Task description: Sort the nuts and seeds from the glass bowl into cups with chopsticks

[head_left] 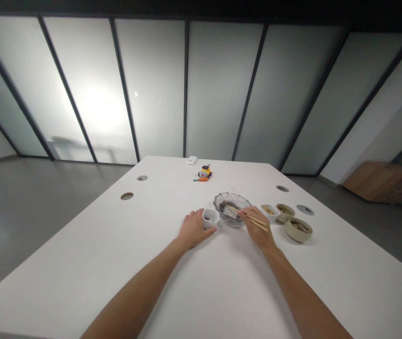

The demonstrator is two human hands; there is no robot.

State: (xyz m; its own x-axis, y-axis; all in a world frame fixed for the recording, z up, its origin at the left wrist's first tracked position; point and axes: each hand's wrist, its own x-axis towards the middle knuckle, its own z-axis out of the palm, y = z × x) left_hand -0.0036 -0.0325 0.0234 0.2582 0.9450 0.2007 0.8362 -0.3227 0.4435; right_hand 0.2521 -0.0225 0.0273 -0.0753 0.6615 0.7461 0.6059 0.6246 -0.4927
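My left hand [194,229] is wrapped round a small white square cup [210,224] standing on the table, with a few small dark bits inside. In my right hand [259,233] is a pair of wooden chopsticks [257,221]. Their tips reach into a clear glass bowl [239,221] that stands just right of the cup. Small dark pieces lie in the bowl, too small to name. Close to the right hand stands a white square bowl [274,217] with yellowish pieces in it.
Beyond the white bowl are two beige round bowls, one farther back [285,216] and one nearer [298,237] with dark contents. A toy car [205,172], an orange carrot-shaped thing [203,179] and a white box-like object [191,160] lie toward the white table's [133,245] far edge. Round holes pierce the tabletop.
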